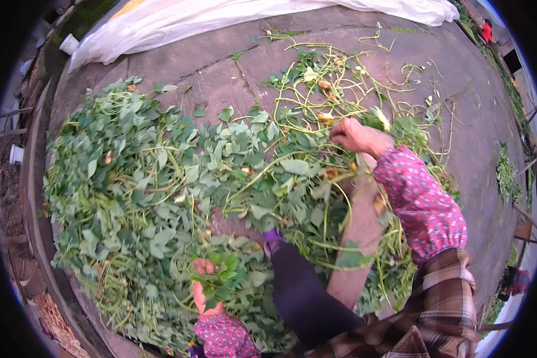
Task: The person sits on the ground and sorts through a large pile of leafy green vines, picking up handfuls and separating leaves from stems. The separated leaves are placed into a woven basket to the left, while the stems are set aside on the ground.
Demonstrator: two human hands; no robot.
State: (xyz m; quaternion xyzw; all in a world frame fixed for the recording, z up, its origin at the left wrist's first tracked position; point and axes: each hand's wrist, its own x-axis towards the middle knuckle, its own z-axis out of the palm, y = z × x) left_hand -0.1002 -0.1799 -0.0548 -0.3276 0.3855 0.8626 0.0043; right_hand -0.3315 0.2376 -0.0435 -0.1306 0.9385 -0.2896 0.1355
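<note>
Across the paved floor, leafy vines spread from near the left edge past the middle; a white sheet lines the far edge, a low kerb the left; the left hand has fingers clamped on a leafy bunch; the right hand is beside pale stems, fingers curled, grip impossible to tell.

L hand w/ leaf bunch.
</note>
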